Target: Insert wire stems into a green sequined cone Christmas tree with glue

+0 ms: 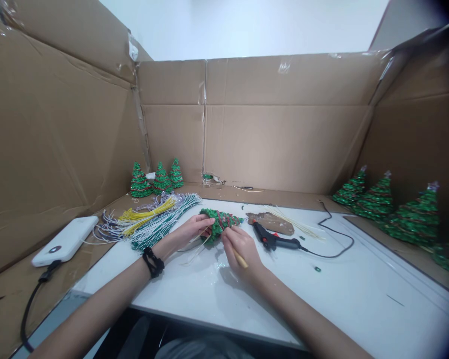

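A small green Christmas tree with reddish trim [220, 223] lies tilted on its side above the white tabletop, its tip towards the right. My left hand [197, 228] grips it near the wide base, and thin pale strands trail below. In my right hand [243, 249] is a slim tool with a light wooden handle [240, 259], held like a pen; its working end is hidden behind my fingers at the tree. Just right of that hand lies a black glue gun [275, 240] with red parts, beside a brown scrap of cardboard [273, 223].
Bundles of white, green and yellow wires [164, 219] lie on the left, near a white power bank [65, 241] with a black cable. Finished-looking trees [160, 178] stand back left, and more trees [374, 197] line the right. Cardboard walls [284, 134] enclose the table [322, 299]. The glue gun's cord [344, 252] loops rightward.
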The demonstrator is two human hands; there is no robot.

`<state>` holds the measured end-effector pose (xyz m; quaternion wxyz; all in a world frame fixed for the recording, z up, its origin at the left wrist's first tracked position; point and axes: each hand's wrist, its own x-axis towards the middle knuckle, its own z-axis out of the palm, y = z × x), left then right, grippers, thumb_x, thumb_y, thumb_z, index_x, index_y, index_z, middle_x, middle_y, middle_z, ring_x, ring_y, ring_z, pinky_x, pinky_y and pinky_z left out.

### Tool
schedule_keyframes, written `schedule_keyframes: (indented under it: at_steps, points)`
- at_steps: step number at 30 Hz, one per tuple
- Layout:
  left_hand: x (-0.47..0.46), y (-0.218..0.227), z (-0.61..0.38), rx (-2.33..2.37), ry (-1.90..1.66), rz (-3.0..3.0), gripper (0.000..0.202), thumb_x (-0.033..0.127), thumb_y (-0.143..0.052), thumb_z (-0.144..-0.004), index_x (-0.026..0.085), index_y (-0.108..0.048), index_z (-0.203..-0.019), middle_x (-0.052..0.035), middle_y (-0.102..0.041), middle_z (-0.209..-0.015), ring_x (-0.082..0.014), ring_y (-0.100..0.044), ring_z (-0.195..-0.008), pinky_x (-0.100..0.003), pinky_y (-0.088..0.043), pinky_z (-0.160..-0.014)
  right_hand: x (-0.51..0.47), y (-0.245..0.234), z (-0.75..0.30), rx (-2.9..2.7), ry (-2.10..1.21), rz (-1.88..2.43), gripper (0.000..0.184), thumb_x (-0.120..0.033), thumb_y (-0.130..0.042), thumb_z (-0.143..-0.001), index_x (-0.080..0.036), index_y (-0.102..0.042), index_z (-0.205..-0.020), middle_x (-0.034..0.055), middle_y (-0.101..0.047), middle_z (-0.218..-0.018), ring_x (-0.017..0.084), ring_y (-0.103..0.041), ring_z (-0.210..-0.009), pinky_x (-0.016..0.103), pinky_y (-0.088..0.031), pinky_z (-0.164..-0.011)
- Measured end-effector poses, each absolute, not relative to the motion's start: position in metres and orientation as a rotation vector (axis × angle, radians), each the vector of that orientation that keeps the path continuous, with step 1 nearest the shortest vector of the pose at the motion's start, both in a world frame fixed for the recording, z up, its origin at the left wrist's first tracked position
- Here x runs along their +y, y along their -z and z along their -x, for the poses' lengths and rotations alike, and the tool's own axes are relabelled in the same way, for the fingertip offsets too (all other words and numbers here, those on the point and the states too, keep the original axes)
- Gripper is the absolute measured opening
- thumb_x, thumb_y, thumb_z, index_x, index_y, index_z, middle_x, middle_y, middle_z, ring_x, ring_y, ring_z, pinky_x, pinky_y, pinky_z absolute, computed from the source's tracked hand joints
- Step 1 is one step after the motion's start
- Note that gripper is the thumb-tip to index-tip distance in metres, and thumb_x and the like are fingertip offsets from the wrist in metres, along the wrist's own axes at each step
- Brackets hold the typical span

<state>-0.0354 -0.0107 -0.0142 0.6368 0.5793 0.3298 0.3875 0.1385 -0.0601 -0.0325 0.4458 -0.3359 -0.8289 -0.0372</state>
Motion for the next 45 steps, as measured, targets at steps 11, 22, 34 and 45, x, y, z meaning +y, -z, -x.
schedule_keyframes:
  at_steps: [11, 22, 34, 45]
  points:
    - [-0.009, 0.022, 0.032, 0.744, -0.925, -1.184, 0.025, 0.035, -0.070, -0.072, 0.016, -0.058, -0.081, 0.0004, -0.061, -0.071, -0.0093, -0.057, -0.065, -0.020, -0.041, -0.056, -0.071, 0.042, -0.125, -2.226, 0.781, 0.991, 0.017, -0.002, -0.044, -0.075, -0.017, -0.049, -0.079, 0.0046, -0.050, -0.068, 0.021, -0.040, -0.064, 0.031, -0.027, -0.060]
    - [-0.010, 0.022, 0.031, 0.786, -0.943, -1.157, 0.027, 0.036, -0.071, -0.071, 0.016, -0.056, -0.082, 0.0001, -0.062, -0.071, -0.0106, -0.059, -0.067, -0.021, -0.042, -0.057, -0.076, 0.044, -0.118, -2.222, 0.887, 1.075, 0.019, 0.002, -0.046, -0.073, -0.016, -0.049, -0.078, 0.0063, -0.052, -0.070, 0.022, -0.043, -0.065, 0.031, -0.032, -0.060]
    - [-0.010, 0.021, 0.032, 0.800, -0.955, -1.164, 0.025, 0.034, -0.069, -0.074, 0.017, -0.055, -0.085, -0.0007, -0.062, -0.074, -0.0123, -0.060, -0.067, -0.023, -0.044, -0.058, -0.074, 0.040, -0.133, -1.858, -0.696, 0.867, 0.026, -0.008, -0.033, -0.079, -0.019, -0.056, -0.087, 0.0039, -0.061, -0.087, 0.018, -0.055, -0.084, 0.030, -0.043, -0.076]
    - [-0.011, 0.019, 0.032, 0.788, -0.952, -1.151, 0.026, 0.034, -0.069, -0.074, 0.016, -0.054, -0.085, -0.0001, -0.063, -0.075, -0.0109, -0.060, -0.065, -0.021, -0.042, -0.054, -0.076, 0.036, -0.127, -0.997, -1.537, 0.867, 0.028, -0.030, -0.058, -0.068, -0.025, -0.041, -0.090, -0.0089, -0.046, -0.064, 0.006, -0.037, -0.040, 0.013, -0.024, -0.032]
